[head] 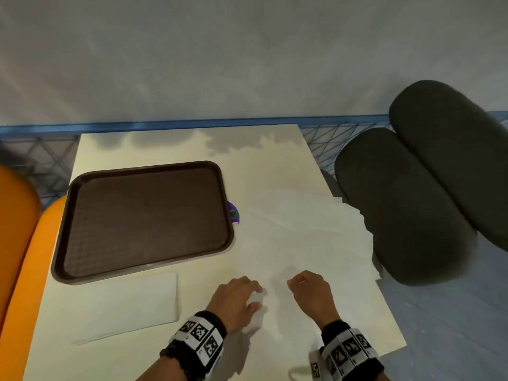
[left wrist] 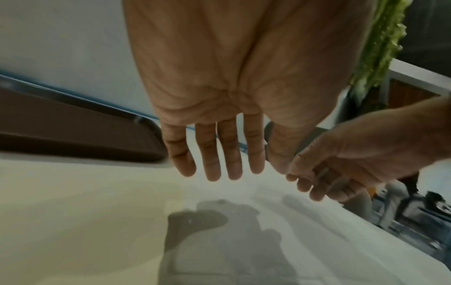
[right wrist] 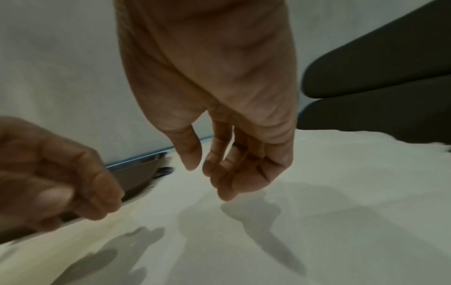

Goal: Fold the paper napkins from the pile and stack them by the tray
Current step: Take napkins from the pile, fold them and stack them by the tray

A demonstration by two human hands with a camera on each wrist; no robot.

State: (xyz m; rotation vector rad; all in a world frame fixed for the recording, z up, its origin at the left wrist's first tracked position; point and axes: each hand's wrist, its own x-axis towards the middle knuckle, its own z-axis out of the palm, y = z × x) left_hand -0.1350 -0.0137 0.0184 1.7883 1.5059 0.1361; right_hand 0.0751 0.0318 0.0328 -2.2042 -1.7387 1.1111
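Both hands hover empty above the near edge of the worktop point(head: 115, 320). Left hand point(head: 233, 298) has its fingers point(left wrist: 229, 154) hanging straight and slightly apart in its wrist view, palm down, holding nothing. Right hand point(head: 312, 292) hangs with loosely curled fingers point(right wrist: 227, 173), thumb apart from them, nothing in its grip. Whether either hand touches the paper under it cannot be told; shadows of both fall on the sheets.

One brown tray point(head: 145, 215) lies bare on the worktop, and everything else is placed from it. One folded napkin point(head: 129, 306), a flat white rectangle, lies just beside the tray's near long edge, parallel to it; how many layers it has cannot be told. To the right of the tray spreads the pile of unfolded napkins point(head: 308, 232), white sheets overlapping loosely and reaching the worktop's right edge; their number cannot be counted. The two hands are near the tray's near right corner, over the near part of that pile.

One small purple object point(head: 233, 214) peeps out at the tray's right edge, touching it. Two dark padded cushions point(head: 428, 188) stand right of the pile, the nearer one overlapping the sheets' far corner. An orange seat point(head: 19, 243) curves left of the tray. Blue wire mesh point(head: 321, 138) runs behind the worktop.
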